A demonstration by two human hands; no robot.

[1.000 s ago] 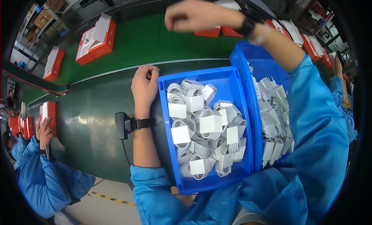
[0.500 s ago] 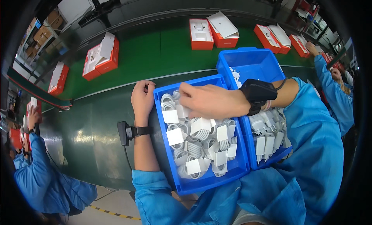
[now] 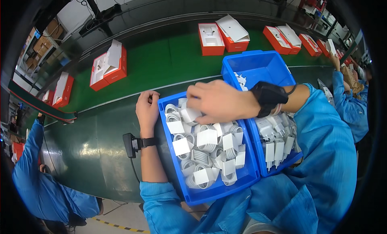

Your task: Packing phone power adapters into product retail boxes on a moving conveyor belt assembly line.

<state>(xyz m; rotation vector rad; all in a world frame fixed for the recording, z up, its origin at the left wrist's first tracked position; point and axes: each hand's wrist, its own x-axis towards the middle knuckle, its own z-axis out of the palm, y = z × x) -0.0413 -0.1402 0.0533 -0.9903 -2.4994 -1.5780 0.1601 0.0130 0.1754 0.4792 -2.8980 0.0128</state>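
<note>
My right hand (image 3: 219, 100) reaches over a blue bin (image 3: 219, 192) of coiled white cables, each with a white paper band. Its fingers are curled around a banded coiled cable (image 3: 190, 114) near the bin's far left corner; the fingertips are partly hidden. My left hand (image 3: 147, 110) rests as a loose fist on the dark green table, just left of that bin, with nothing visible in it. Several white charger plugs (image 3: 279, 149) fill a second blue bin (image 3: 262, 168) on the right, partly under my right forearm.
Behind, a third blue bin (image 3: 261, 69) holds a few small white pieces (image 3: 241, 80). Open red boxes (image 3: 211, 45) with white inserts stand along the green conveyor (image 3: 165, 65). Co-workers in blue sleeves (image 3: 25, 153) are at the left and right edges.
My right hand has shifted slightly, and the banded cable at its fingers sits at a different tilt. My left hand stays put. At the right, a co-worker's hand now holds up a white item.
</note>
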